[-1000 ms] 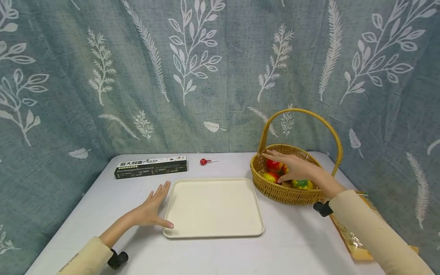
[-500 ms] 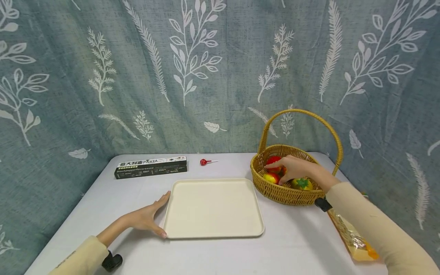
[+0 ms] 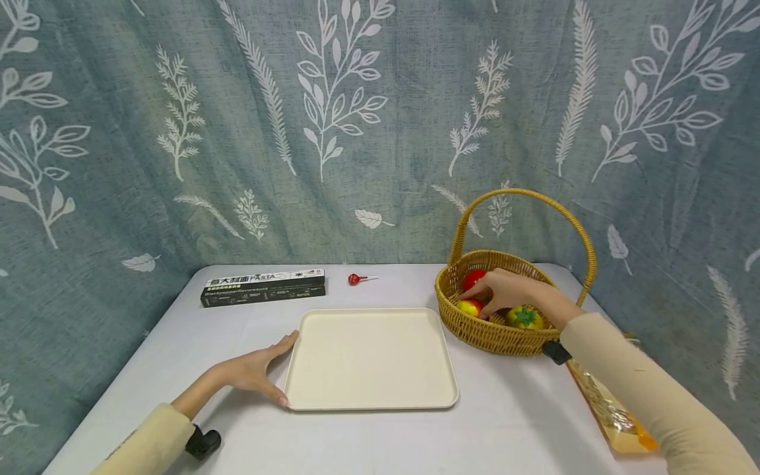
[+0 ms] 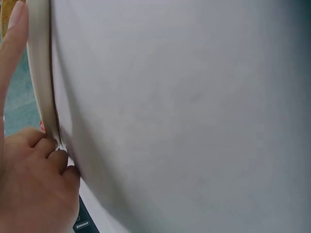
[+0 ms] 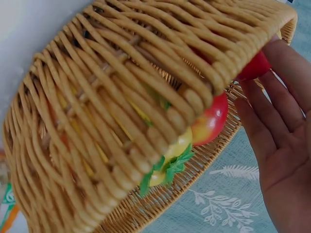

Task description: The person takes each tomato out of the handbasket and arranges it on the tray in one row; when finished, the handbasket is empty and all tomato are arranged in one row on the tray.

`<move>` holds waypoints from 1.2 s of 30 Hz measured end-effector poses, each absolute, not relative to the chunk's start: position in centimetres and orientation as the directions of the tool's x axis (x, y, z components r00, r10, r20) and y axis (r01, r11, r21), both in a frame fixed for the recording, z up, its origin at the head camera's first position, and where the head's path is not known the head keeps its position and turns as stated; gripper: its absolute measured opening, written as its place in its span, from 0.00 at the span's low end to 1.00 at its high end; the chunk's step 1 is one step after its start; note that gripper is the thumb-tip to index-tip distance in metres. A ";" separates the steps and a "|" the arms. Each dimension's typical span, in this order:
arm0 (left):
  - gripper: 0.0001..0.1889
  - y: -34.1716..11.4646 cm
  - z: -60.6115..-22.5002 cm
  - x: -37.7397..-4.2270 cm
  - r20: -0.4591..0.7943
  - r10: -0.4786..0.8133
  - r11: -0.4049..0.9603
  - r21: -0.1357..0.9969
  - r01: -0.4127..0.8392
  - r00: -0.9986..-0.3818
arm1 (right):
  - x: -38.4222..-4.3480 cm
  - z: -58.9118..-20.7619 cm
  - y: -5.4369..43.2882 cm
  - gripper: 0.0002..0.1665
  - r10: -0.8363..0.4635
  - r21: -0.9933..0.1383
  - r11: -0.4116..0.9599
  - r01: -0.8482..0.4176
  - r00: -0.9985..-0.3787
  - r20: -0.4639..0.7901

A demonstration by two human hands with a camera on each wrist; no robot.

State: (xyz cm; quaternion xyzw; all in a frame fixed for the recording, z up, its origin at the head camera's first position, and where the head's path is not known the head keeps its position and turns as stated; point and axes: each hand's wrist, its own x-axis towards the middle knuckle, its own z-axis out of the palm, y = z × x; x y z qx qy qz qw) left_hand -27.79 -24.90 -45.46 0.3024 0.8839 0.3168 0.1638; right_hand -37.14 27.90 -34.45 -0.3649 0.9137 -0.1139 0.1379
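Observation:
My left hand (image 3: 252, 374) is at the left edge of a cream rectangular tray (image 3: 374, 359), thumb and fingers spread along its rim. The left wrist view shows the fingertips right against the tray's side (image 4: 41, 73). Inside a wicker basket (image 3: 493, 341), my right hand (image 3: 512, 290) has its thumb and fingers around a red-and-yellow apple (image 3: 469, 307). From the right wrist, that fruit's red side (image 5: 256, 66) shows between thumb and fingers. Behind it lies a red fruit (image 3: 473, 278). A yellow fruit with green leaves (image 3: 525, 317) sits beneath the right wrist.
A black-and-white pasta box (image 3: 264, 288) lies at the back left, with a red lollipop (image 3: 354, 279) to its right. Under the right forearm is a gold package (image 3: 617, 415). The basket's tall handle (image 3: 522, 192) arches above the right hand. A patterned curtain (image 3: 380, 132) surrounds the table.
My left hand came down onto the tray's left edge, its fingers lower than before. The right hand sank deeper into the basket and its fingers closed in around the apple.

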 end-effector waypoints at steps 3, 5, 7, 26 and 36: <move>0.66 -25.0 -45.4 -28.0 -0.116 0.643 0.609 0.677 0.413 -0.757 | -37.2 -34.8 28.3 0.27 -0.703 -0.328 0.698 -0.637 -0.698 -0.141; 0.66 -25.1 -45.3 -28.2 -0.124 0.645 0.610 0.678 0.410 -0.754 | -37.3 -34.9 28.6 0.27 -0.694 -0.356 0.699 -0.620 -0.709 -0.127; 0.66 -25.1 -45.3 -28.2 -0.133 0.644 0.614 0.678 0.405 -0.753 | -37.3 -35.1 28.9 0.27 -0.681 -0.379 0.704 -0.601 -0.722 -0.119; 0.66 -24.6 -44.0 -28.5 -0.191 0.602 0.680 0.631 0.373 -0.775 | -36.6 -34.7 30.5 0.34 -0.600 -0.503 0.703 -0.503 -0.799 -0.041; 0.66 -24.4 -44.0 -28.6 -0.191 0.583 0.700 0.610 0.370 -0.790 | -35.5 -35.0 30.6 0.36 -0.398 -0.564 0.768 -0.303 -0.916 -0.050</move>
